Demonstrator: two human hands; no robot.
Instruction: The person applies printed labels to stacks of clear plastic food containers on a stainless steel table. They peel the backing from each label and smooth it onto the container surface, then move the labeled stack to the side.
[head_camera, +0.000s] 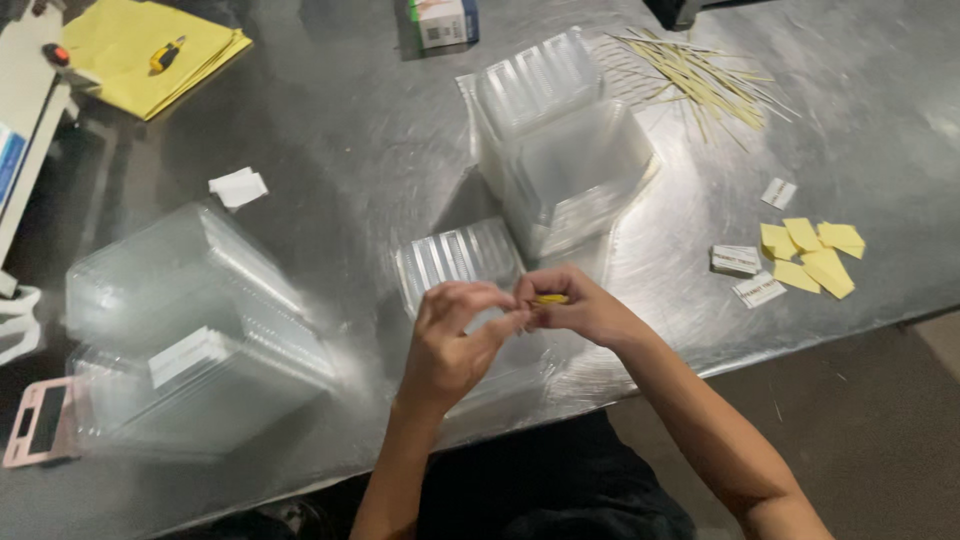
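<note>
yellow paper stack (140, 45) with cutter (166, 54) | wooden sticks (695, 75) | yellow tags (812, 255) | pink calculator (38, 422)

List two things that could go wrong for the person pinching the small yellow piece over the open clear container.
1. The yellow piece, held only by fingertips of both hands, could slip into the open clamshell container.
2. An elbow swing might topple the tall container stack or scatter the thin sticks.

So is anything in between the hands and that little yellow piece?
No. Both the left hand and the right hand already pinch the small yellow piece at their fingertips, above a clear plastic container. Nothing sits between.
</note>
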